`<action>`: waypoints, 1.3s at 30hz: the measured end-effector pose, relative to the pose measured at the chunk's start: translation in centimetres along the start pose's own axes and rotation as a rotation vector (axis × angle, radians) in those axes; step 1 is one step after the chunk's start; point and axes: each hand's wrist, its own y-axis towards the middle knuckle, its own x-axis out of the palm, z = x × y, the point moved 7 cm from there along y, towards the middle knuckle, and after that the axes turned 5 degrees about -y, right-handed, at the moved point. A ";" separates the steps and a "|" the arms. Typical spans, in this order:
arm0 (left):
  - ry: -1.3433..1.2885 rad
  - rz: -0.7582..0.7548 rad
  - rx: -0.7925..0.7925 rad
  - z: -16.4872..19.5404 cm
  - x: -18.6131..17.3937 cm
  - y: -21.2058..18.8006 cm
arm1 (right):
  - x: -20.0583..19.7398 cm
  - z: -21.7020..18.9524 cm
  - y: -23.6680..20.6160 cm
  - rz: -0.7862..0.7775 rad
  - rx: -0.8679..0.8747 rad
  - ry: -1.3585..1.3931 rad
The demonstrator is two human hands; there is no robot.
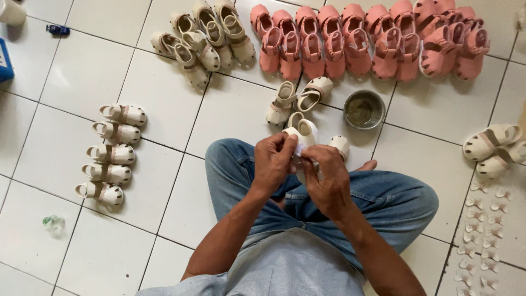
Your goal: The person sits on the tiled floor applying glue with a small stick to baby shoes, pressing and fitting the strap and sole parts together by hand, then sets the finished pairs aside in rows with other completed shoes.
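- The left hand point(272, 160) and the right hand point(327, 181) meet over the lap, both closed on one small cream sandal point(304, 131); the left fingers pinch its near edge, the right fingers curl round its side, with something small and white between the fingertips.
- That sandal is held above the crossed legs in blue jeans point(383, 197), its toe pointing away from the person.
- Just beyond it, a loose pair of cream sandals point(298, 98) lies on the white floor tiles point(82, 71), beside a round metal bowl point(364, 109) with a murky greenish content.
- A long row of pink sandals point(361, 44) lines the far side; a cluster of beige sandals point(205, 38) sits left of it.
- On the left, five white sandals point(112, 153) lie stacked in a column, straps facing right.
- At the right edge, two more beige sandals point(493, 148), and below them rows of small white bow-shaped trims point(482, 235).
- Far left edge: a blue box point(4, 66) with a pale label, partly cut off; a small dark blue object point(57, 29) near the top; a crumpled clear wrapper point(53, 222) with green tint lower down.
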 end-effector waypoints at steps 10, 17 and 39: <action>-0.188 0.040 0.069 2.3 0.6 1.8 | -2.4 -2.8 -0.6 -0.030 -0.275 0.063; -0.038 -0.148 0.060 5.6 1.1 -0.2 | -4.5 0.3 -0.6 0.041 0.022 0.376; 0.338 -0.281 0.182 9.2 2.8 -3.5 | -5.6 1.0 1.4 -0.045 0.218 0.553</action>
